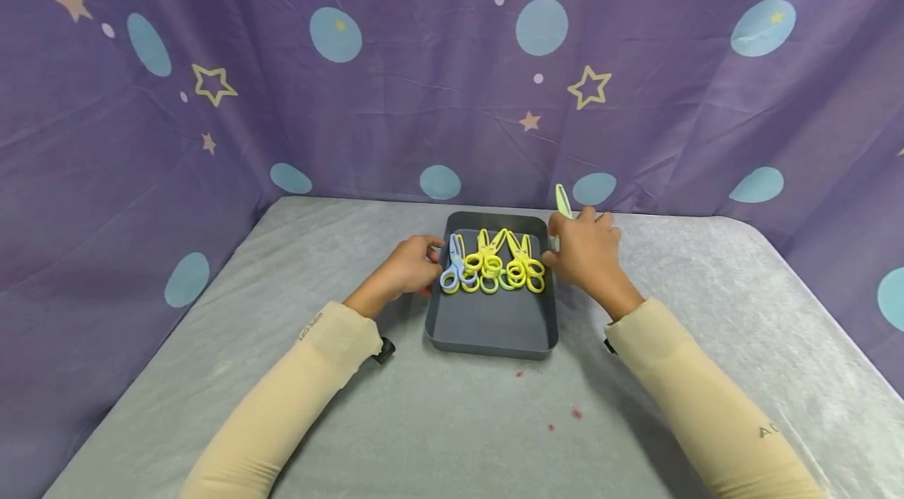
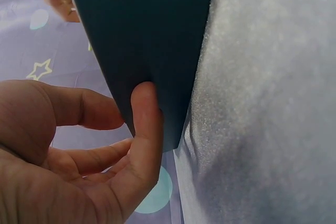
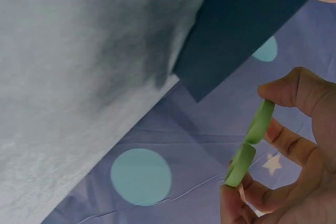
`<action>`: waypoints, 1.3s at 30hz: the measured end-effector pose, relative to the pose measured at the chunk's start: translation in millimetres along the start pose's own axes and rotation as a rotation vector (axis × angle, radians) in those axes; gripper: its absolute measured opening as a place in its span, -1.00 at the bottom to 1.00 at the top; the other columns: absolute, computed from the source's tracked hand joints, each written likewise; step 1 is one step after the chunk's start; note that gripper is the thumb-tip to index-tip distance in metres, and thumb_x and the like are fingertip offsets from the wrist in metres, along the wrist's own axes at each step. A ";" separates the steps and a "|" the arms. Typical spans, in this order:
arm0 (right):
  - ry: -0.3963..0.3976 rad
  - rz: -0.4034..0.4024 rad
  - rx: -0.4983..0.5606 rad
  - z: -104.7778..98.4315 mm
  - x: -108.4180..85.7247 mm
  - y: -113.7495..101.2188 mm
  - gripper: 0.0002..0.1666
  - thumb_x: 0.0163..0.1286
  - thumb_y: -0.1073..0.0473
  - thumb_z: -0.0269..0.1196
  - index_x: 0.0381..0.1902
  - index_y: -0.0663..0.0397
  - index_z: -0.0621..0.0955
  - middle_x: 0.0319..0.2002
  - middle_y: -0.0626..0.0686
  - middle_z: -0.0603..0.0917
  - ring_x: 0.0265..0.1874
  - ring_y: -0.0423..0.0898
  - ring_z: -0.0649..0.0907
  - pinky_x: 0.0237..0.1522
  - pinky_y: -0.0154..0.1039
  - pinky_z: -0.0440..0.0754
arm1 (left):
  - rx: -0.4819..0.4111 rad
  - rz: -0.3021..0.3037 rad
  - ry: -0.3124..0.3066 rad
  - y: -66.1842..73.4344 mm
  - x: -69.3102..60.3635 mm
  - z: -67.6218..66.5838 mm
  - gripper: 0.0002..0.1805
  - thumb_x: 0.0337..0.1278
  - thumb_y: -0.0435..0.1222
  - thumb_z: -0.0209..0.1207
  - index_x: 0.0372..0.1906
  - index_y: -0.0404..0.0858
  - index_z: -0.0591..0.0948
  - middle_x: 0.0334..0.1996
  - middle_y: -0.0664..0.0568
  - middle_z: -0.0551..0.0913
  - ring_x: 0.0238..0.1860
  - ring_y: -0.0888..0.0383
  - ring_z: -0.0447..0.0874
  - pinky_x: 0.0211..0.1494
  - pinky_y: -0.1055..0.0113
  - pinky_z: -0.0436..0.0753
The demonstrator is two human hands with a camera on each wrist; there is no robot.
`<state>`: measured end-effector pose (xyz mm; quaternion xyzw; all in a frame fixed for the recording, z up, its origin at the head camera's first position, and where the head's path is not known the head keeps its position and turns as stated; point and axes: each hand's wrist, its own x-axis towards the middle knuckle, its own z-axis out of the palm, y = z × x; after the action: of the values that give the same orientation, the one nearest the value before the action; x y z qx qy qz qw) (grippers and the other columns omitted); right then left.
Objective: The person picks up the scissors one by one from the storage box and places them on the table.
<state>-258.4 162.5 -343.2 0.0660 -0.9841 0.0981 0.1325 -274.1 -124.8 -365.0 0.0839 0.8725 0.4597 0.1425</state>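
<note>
A dark grey tray (image 1: 494, 326) stands on the table with several yellow scissors (image 1: 526, 260) lying across its upper half. A pair of light blue scissors (image 1: 454, 260) lies at the left end of that group. My left hand (image 1: 410, 265) grips the tray's left wall; in the left wrist view one fingertip presses the outer face and others meet the rim. Just outside the tray's right wall, my right hand (image 1: 588, 249) holds light green scissors (image 1: 563, 201), blades pointing up and away. Their handle loops (image 3: 260, 121) sit edge-on between thumb and fingers in the right wrist view.
The table is covered by a pale grey cloth (image 1: 339, 420) with a few small red spots near the front of the tray. A purple curtain (image 1: 424, 91) with stars and blue dots hangs right behind the table's back edge and along its sides.
</note>
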 end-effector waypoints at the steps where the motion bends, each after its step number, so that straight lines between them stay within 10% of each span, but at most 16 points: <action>1: -0.006 0.007 0.009 0.7 0.2 2.4 -0.55 0.20 0.01 0.47 -0.03 0.09 0.64 -0.09 0.43 0.49 -0.10 0.50 0.43 -0.16 0.39 0.49 | -0.001 0.000 0.001 0.0 0.0 0.1 -0.35 0.23 -0.52 0.05 0.47 -0.41 0.35 0.08 -0.26 0.48 -0.41 0.03 0.61 -0.42 0.13 0.79; 29: -0.351 0.095 0.110 21.8 21.6 33.1 -0.60 0.24 0.13 0.39 0.02 0.15 0.68 0.06 0.43 0.55 0.02 0.51 0.43 0.00 0.44 0.50 | 0.008 0.004 0.010 -0.6 -0.3 1.2 -0.34 0.24 -0.51 0.06 0.48 -0.39 0.35 0.06 -0.24 0.48 -0.45 0.04 0.61 -0.42 0.13 0.79; 39: -0.420 0.000 0.159 29.9 26.1 40.9 -0.63 0.21 0.17 0.40 -0.04 0.21 0.71 0.02 0.29 0.70 0.15 0.43 0.54 0.21 0.46 0.33 | 0.015 -0.016 -0.003 -0.8 1.8 0.6 -0.35 0.30 -0.49 0.06 0.50 -0.34 0.33 0.12 -0.25 0.48 -0.40 0.02 0.62 -0.37 0.10 0.80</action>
<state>-297.2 193.2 -371.6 0.0950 -0.9792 0.1597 -0.0812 -275.7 -124.3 -366.3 0.0785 0.8763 0.4520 0.1470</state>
